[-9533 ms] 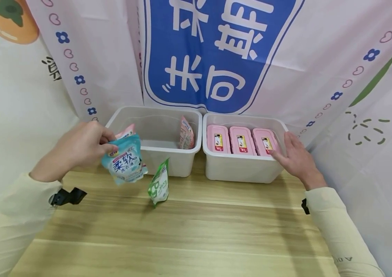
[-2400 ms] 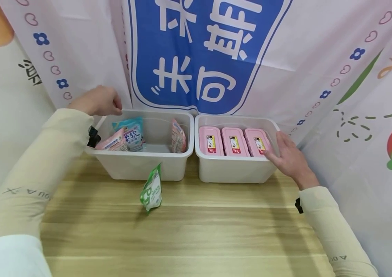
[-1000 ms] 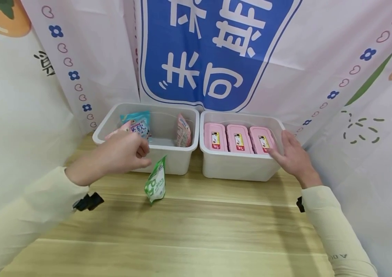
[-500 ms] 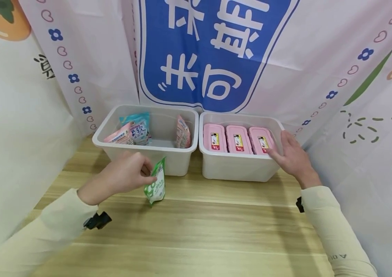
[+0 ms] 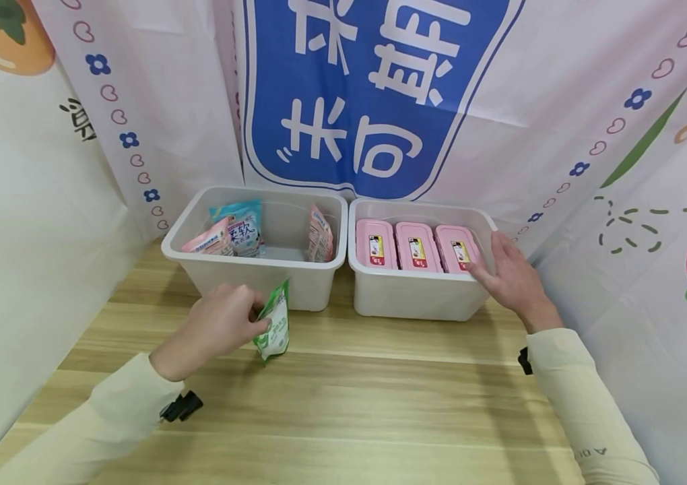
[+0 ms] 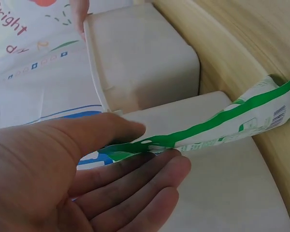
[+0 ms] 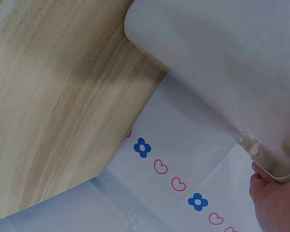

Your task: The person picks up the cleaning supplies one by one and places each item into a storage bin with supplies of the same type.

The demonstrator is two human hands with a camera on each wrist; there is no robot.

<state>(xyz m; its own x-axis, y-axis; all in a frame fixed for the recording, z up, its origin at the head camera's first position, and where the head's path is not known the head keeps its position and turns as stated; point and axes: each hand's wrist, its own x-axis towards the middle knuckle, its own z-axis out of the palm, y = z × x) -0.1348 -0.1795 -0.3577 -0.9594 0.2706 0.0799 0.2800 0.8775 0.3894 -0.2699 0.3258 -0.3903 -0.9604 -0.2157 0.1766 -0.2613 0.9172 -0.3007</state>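
In the head view my left hand [image 5: 219, 327] pinches the upper left edge of a green-and-white pouch [image 5: 277, 330], which stands tilted on the table before the left bin. The left wrist view shows the pouch [image 6: 232, 123] edge-on, its narrow end between thumb and fingers. My right hand [image 5: 513, 279] grips the right bin [image 5: 416, 296] at its front right corner, thumb over the rim. Inside the left bin [image 5: 313, 286] are a blue laundry detergent pouch [image 5: 243, 232] and a pink pouch [image 5: 213, 241] at the left, and another pink pouch [image 5: 320, 236] at the right.
Three pink lidded boxes [image 5: 418, 247] stand side by side in the right bin. Both bins sit next to each other at the back of the wooden table [image 5: 343, 417], against a printed cloth [image 5: 198, 87]. Cloth walls rise on both sides.
My left hand has let go of the blue detergent pouch inside the left bin, come back over its front rim and taken hold of the green pouch. The right hand stays on the right bin.
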